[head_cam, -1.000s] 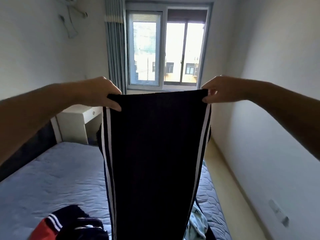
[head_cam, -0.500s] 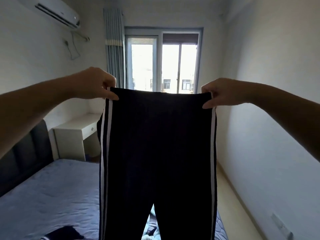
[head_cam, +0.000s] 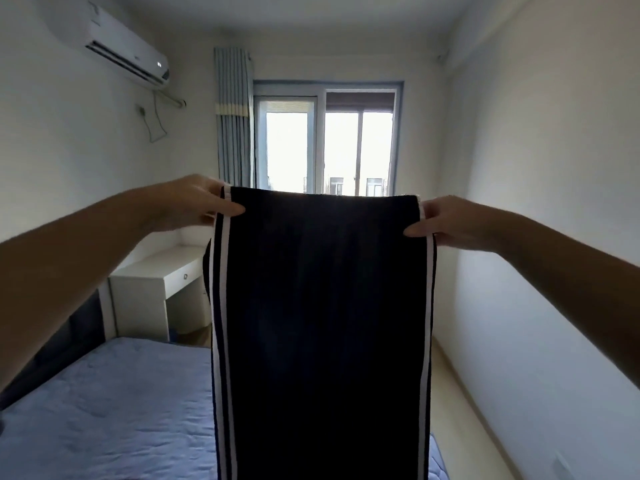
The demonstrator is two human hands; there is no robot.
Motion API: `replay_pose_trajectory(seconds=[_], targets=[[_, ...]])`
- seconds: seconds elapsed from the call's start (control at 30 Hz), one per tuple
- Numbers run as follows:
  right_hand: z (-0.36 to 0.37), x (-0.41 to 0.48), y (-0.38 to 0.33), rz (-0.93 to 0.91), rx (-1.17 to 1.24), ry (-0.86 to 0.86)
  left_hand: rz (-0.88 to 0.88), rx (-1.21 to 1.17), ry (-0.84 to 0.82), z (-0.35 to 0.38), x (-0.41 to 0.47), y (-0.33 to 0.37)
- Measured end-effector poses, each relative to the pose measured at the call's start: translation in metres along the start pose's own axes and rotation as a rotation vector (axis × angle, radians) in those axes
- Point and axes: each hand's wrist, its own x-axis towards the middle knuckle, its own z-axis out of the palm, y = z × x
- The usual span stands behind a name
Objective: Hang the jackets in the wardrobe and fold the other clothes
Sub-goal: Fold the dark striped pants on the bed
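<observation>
While both hands (left hand (head_cam: 194, 202), right hand (head_cam: 446, 221)) pinch corners, trousers (head_cam: 318, 323) hang.

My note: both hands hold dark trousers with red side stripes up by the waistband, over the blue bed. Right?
Not quite: the side stripes are white, not red. The head view shows the left hand and right hand holding the dark fabric trousers up by the waistband, over the blue quilted bed.

A home bedroom is shown. A quilted blue bed (head_cam: 104, 410) is seen; beyond its head end, a white desk (head_cam: 159, 282), curtained window (head_cam: 325, 143) and wall-mounted air conditioner (head_cam: 117, 46) are located.
</observation>
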Motion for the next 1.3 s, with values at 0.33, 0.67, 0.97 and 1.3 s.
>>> replay_pose_trajectory(seconds=[0.33,0.67,0.97,1.3], targets=[[0.073,0.048,0.050,0.209,0.143,0.514,-0.207,0.206,0.496,0.089,0.034,-0.034],[0.144,0.042,0.047,-0.075,0.046,0.332,-0.092,-0.100,0.375,0.158,0.024,-0.016],[0.140,0.043,0.047,-0.108,-0.167,0.289,-0.138,-0.263,0.328,0.165,0.021,-0.005],[0.138,0.044,0.053,-0.075,-0.097,0.201,0.010,-0.126,0.283,0.174,0.003,-0.011]])
